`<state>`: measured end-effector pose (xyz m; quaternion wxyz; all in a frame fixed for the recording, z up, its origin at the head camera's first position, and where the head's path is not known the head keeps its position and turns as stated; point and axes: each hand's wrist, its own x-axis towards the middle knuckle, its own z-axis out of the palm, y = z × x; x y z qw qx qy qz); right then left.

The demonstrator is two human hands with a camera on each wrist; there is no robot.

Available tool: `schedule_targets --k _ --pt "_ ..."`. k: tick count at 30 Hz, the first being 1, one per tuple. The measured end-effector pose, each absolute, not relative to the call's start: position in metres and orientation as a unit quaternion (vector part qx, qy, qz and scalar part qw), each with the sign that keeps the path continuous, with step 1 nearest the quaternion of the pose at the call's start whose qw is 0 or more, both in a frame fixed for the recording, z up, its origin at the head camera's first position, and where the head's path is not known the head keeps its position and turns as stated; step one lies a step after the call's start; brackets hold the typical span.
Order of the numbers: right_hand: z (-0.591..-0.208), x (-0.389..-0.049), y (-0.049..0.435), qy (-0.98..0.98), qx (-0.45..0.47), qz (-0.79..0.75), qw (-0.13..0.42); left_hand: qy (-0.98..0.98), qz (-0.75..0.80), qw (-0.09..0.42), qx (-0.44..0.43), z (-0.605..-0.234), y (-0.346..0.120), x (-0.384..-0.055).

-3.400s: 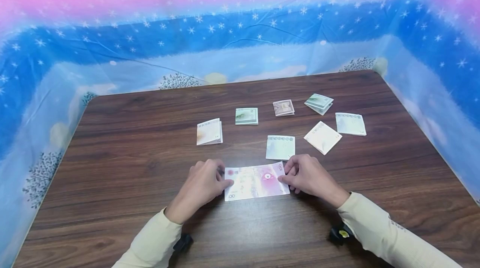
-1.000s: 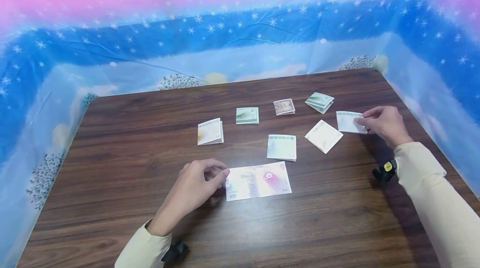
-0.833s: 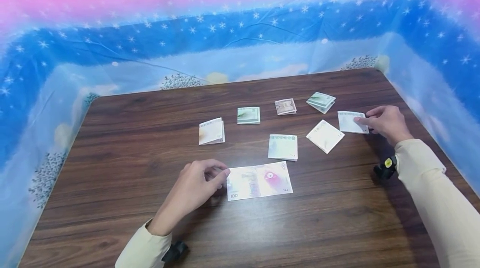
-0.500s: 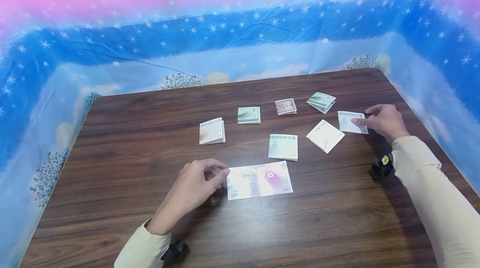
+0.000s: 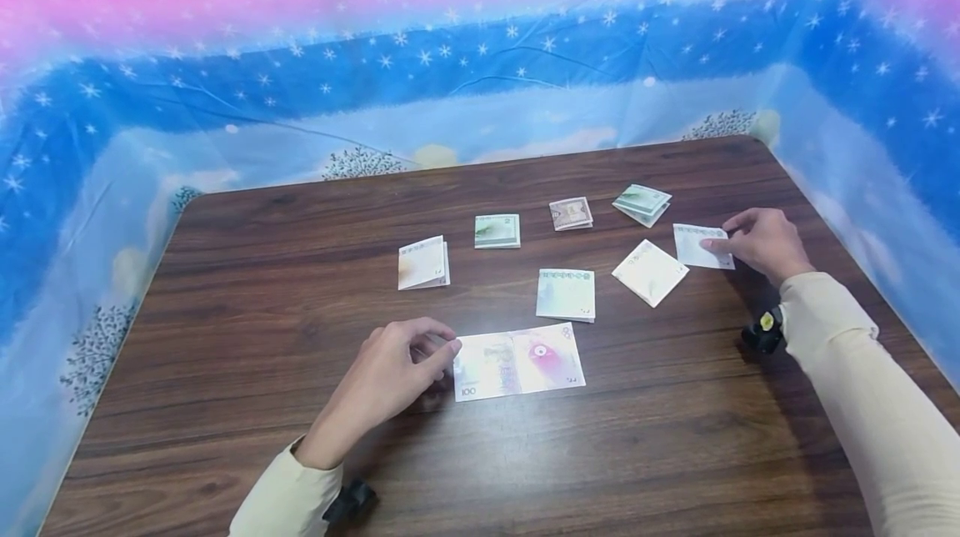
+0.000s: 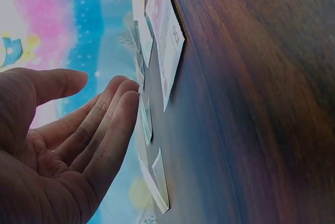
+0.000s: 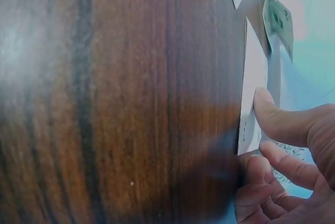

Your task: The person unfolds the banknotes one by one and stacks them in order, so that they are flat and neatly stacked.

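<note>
An unfolded pink 100 banknote lies on the table with a crease across its middle. My left hand hovers by its left end; in the left wrist view the fingers are loosely bent, apart from the note and holding nothing. At the far right, my right hand pinches the right edge of a folded pale green banknote. The thumb lies on the note's upper face in the right wrist view, with the other fingers around its edge, partly hidden.
Several other folded banknotes lie around: a pale one, a green one, a brown one, a half-raised green one, a diamond-turned one and a pale green one. A patterned cloth surrounds the wooden table.
My right hand has left the pink banknote's right end and moved to the folded note at the far right, which it now pinches. The left hand has let go and drawn back slightly.
</note>
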<state>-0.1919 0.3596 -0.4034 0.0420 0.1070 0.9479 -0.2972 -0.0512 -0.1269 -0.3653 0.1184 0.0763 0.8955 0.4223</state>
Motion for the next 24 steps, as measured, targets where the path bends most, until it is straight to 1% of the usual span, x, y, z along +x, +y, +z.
schedule_targets --k 5,12,24 --pt "-0.4033 -0.1922 0.3586 0.948 0.102 -0.299 0.042 0.894 0.425 0.120 0.079 -0.3665 -0.1274 -0.0511" --pt "-0.4022 -0.1918 0.3566 0.940 0.119 -0.316 0.048 0.893 0.426 0.120 0.078 -0.3679 -0.1276 -0.0512" --pt "-0.4001 -0.1930 0.3587 0.924 0.134 -0.356 0.042 0.894 0.425 0.119 0.085 -0.3683 -0.1269 -0.0522"
